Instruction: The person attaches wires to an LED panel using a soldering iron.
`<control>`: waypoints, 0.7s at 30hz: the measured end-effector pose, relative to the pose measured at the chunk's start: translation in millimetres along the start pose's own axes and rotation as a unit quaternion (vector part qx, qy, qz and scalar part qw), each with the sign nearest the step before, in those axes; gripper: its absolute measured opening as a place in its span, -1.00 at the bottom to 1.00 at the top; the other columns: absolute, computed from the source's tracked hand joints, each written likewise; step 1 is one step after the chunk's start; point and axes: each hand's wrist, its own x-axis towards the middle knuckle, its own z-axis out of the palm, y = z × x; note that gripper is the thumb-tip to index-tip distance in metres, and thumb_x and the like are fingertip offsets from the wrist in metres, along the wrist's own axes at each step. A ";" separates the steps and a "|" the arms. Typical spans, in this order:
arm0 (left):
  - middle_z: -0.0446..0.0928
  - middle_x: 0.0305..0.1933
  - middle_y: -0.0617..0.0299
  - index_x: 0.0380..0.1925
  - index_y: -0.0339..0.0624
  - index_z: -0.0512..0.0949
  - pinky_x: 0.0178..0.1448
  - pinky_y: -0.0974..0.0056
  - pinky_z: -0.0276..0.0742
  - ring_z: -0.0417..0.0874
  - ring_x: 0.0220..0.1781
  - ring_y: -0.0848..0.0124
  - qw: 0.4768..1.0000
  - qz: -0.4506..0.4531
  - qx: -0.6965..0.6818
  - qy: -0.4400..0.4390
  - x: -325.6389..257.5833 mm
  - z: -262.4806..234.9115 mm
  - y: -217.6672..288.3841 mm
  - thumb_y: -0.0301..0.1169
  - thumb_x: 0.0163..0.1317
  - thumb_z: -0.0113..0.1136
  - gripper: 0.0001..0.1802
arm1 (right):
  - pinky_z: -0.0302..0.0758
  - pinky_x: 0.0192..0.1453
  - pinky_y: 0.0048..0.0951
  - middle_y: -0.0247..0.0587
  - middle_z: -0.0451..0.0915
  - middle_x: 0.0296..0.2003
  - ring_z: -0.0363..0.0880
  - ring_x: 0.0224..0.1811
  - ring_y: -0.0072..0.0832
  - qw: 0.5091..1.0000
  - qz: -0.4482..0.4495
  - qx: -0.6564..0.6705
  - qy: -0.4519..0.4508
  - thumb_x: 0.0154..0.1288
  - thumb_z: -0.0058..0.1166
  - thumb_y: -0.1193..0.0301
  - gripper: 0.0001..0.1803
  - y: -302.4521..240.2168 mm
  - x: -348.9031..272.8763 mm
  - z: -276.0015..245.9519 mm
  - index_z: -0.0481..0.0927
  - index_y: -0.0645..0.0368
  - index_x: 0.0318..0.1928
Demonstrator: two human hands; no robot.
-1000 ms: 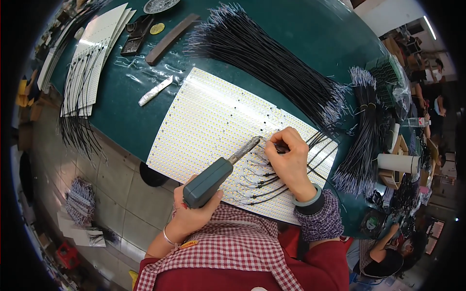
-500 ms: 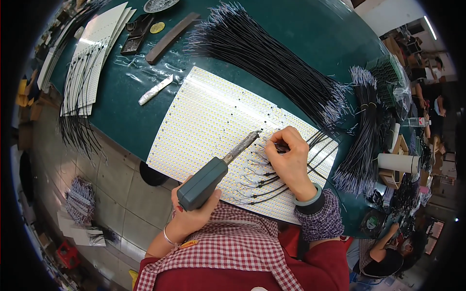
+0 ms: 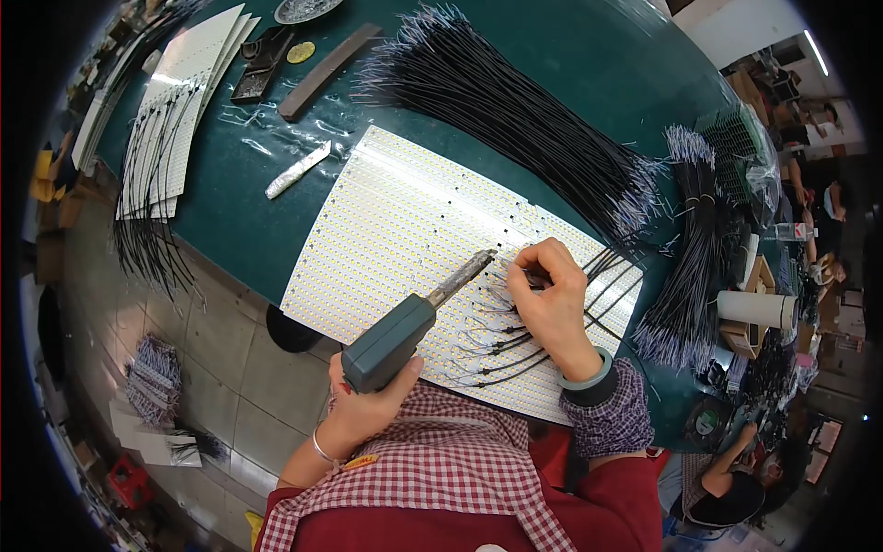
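My left hand (image 3: 368, 405) is wrapped round the grey-green grip of a soldering iron (image 3: 391, 340). Its long metal tip points up and right, meeting or hovering just over a white LED board (image 3: 368, 221) dotted with yellow chips. Just right of the tip, my right hand (image 3: 552, 294) pinches with thumb and forefinger; a black wire seems to be in the pinch, mostly hidden by the fingers. Several black wires (image 3: 510, 368) with thin bare-looking ends lie across the board below that hand, some running under the wrist.
A large bundle of black wires (image 3: 515, 110) lies behind the board, with a second, tied bundle (image 3: 692, 248) at right. A utility knife (image 3: 299, 170), a dark bar (image 3: 328, 74) and a metal dish (image 3: 303, 9) are at left. Stacked boards (image 3: 189, 92) overhang the left edge. A person (image 3: 731, 483) sits at right.
Almost nothing differs. The board and both hands appear shifted very slightly right in the picture, and the iron's tip stays by the pinching fingers.
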 end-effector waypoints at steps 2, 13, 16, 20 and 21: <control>0.61 -0.45 0.28 -0.34 -0.33 0.62 -0.41 0.48 0.42 0.53 -0.47 0.64 1.000 0.008 0.004 0.000 -0.1 0.2 -1.3 -0.54 0.06 0.34 -0.85 | 0.39 -0.43 -0.45 -0.20 0.44 -0.51 0.45 -0.47 -0.39 1.000 -0.010 -0.006 -0.001 0.01 0.15 0.59 -0.90 1.3 -0.1 0.8 0.47 0.26 -0.49; 0.54 -0.43 0.30 -0.29 -0.33 0.60 -0.40 0.48 0.35 0.46 -0.46 0.63 0.998 0.037 0.036 -0.023 3.2 -2.1 -3.3 -0.57 0.05 0.33 -0.81 | 0.40 -0.42 -0.43 -0.20 0.43 -0.51 0.45 -0.47 -0.39 1.000 -0.005 0.003 -0.008 0.03 0.15 0.59 -0.91 -1.2 1.3 0.4 0.48 0.25 -0.47; 0.53 -0.43 0.30 -0.29 -0.32 0.60 -0.42 0.48 0.33 0.44 -0.48 0.63 0.998 0.039 0.040 -0.027 2.6 -2.4 -5.2 -0.58 0.04 0.33 -0.81 | 0.39 -0.42 -0.42 -0.21 0.43 -0.51 0.45 -0.47 -0.38 1.000 0.001 0.003 -0.006 0.03 0.14 0.59 -0.91 -0.3 0.8 0.3 0.48 0.25 -0.48; 0.53 -0.42 0.30 -0.28 -0.33 0.60 -0.41 0.48 0.32 0.43 -0.47 0.64 0.998 0.033 0.044 -0.026 0.4 -1.8 -4.1 -0.58 0.04 0.33 -0.80 | 0.39 -0.41 -0.42 -0.21 0.43 -0.52 0.45 -0.46 -0.37 1.000 -0.018 -0.018 -0.013 0.03 0.15 0.58 -0.90 0.4 -1.1 0.0 0.48 0.25 -0.48; 0.53 -0.43 0.30 -0.28 -0.33 0.60 -0.41 0.49 0.32 0.43 -0.47 0.65 0.998 0.030 0.041 -0.025 -0.5 -1.3 -3.8 -0.57 0.04 0.33 -0.80 | 0.39 -0.41 -0.42 -0.21 0.43 -0.52 0.45 -0.46 -0.37 0.999 -0.021 -0.021 -0.014 0.03 0.16 0.58 -0.90 0.8 -2.1 0.1 0.48 0.25 -0.48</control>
